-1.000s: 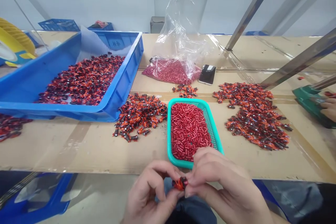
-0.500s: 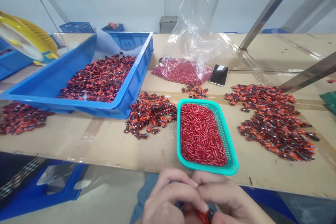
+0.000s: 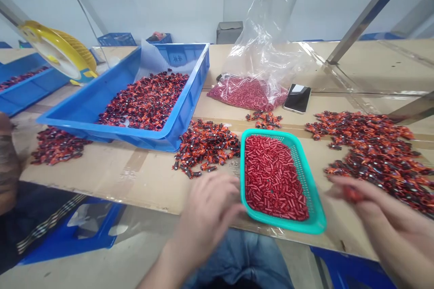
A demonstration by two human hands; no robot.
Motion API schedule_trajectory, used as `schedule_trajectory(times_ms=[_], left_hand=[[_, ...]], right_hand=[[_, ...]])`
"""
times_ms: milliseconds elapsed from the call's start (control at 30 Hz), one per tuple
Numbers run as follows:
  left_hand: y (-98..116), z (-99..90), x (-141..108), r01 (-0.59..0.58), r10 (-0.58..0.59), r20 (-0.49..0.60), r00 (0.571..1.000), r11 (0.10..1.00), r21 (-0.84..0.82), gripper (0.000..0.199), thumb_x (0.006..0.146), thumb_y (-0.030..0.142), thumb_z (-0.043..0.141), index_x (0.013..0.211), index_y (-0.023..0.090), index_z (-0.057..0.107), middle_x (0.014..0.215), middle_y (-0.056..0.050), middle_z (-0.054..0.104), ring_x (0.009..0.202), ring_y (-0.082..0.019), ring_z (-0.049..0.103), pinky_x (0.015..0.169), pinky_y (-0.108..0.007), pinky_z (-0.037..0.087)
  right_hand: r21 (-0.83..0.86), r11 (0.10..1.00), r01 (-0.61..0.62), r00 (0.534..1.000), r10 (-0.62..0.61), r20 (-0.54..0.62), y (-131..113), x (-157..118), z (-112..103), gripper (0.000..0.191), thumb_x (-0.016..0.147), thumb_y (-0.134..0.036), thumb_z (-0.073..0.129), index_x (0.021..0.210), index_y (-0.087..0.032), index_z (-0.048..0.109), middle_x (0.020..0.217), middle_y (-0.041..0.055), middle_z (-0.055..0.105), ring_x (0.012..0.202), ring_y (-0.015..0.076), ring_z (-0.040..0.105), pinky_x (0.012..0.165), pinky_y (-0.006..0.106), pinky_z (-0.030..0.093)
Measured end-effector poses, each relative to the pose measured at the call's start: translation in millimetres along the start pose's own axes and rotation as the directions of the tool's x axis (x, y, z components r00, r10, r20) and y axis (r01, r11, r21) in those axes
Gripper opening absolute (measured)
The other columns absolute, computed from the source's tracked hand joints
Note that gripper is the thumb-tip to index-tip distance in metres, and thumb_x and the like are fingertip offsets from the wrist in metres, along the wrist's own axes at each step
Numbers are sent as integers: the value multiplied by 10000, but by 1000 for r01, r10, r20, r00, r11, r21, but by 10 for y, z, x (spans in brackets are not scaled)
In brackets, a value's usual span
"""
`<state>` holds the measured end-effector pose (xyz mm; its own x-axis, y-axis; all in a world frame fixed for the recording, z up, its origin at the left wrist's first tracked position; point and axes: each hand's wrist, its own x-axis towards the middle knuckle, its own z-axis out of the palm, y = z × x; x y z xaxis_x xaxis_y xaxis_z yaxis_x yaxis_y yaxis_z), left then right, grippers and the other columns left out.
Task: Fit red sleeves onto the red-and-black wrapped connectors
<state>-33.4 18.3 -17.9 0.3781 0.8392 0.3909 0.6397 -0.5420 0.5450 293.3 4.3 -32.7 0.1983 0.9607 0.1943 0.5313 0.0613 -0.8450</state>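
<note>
My left hand (image 3: pixel 212 210) hovers between the front edge of the table and the middle pile of small orange-and-black parts (image 3: pixel 206 144). It is blurred; the fingers are loosely bent, the thumb stands apart, and nothing shows in them. Close to its fingertips is a green basket (image 3: pixel 317 223) filled with short red tubes (image 3: pixel 274 176). On the other side, my right hand (image 3: pixel 383 216) pinches a small red-orange part (image 3: pixel 352 193) between thumb and fingers. That hand is by the near left side of the right pile of orange-and-black parts (image 3: pixel 376 144).
A large blue crate (image 3: pixel 162 134) of similar parts stands at left, with another pile (image 3: pixel 59 144) beside it. Behind the basket are a clear bag (image 3: pixel 251 90) of red tubes and a phone (image 3: pixel 297 98). A yellow fan (image 3: pixel 57 52) stands back left. A person's arm (image 3: pixel 7 167) shows at far left.
My hands were together over the lap, around an orange-and-black part. They have separated: the left went up toward the middle pile, the right out toward the right pile. The view has shifted left.
</note>
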Motion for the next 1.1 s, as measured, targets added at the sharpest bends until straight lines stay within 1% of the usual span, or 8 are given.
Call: schedule_trajectory(times_ms=[100,233,333,467,533,633,767,1100], left_hand=[[-365,96,57,171,-163,-57,985,971,168,162,981,147,632,1129,198,674,1140,-135,764,1123,-332,641,992,-534,498],[-620,230,85,237,-228,-88,970,964,120,155,969,123,618,1058,193,724,1065,-142,770,1098,-358,631,1025,-588,445],[-590,239,37,262,-258,-139,956,965,8,142,973,166,625,1071,208,718,1057,-130,773,1101,-348,644,1038,-582,454],[-341,166,-56,295,-340,-163,926,923,-246,174,1053,235,537,1190,226,644,1123,-96,773,1053,-243,731,942,-417,583],[-186,123,-77,343,-468,-90,879,751,-564,165,1071,300,547,1180,241,656,1106,-68,790,973,-191,767,873,-331,621],[-3,79,-73,338,-594,134,793,247,-908,170,989,386,713,1069,239,742,1037,-41,817,874,-154,783,841,-270,635],[103,75,-79,317,-582,275,765,-32,-948,192,895,333,838,1052,239,782,1046,-34,820,880,-145,800,846,-240,631],[143,132,-77,311,-563,379,734,-217,-925,328,780,292,943,1076,258,805,871,-9,806,789,-87,747,734,-151,589]], right_hand=[[-602,792,103,957,-244,-158,426,461,-363,590,925,-698,507,1075,-202,789,983,168,777,924,370,725,830,480,560],[-886,443,138,937,-349,-29,691,710,-493,754,1017,-638,353,1197,-10,730,953,314,749,925,442,691,735,529,513],[-827,513,230,895,-445,-27,504,581,-296,610,1042,-561,420,1313,-72,664,1065,276,748,1021,413,687,839,513,520],[-481,613,627,777,-540,324,63,365,112,295,1069,-378,495,1251,-241,681,1078,115,779,991,283,702,906,429,503],[-414,603,682,730,-531,429,-70,329,305,294,1085,-351,486,1273,-244,684,1095,85,791,989,259,700,887,412,473],[-464,544,699,713,-482,509,-123,349,519,284,1098,-279,467,1126,-240,747,1038,58,797,925,238,694,826,394,403],[-504,514,694,717,-432,547,-112,398,620,309,1075,-213,508,852,-216,722,834,35,738,806,219,655,777,377,346],[-485,515,707,698,-401,593,-165,428,639,219,1022,-181,568,865,-212,716,833,52,722,842,235,650,783,378,370]])
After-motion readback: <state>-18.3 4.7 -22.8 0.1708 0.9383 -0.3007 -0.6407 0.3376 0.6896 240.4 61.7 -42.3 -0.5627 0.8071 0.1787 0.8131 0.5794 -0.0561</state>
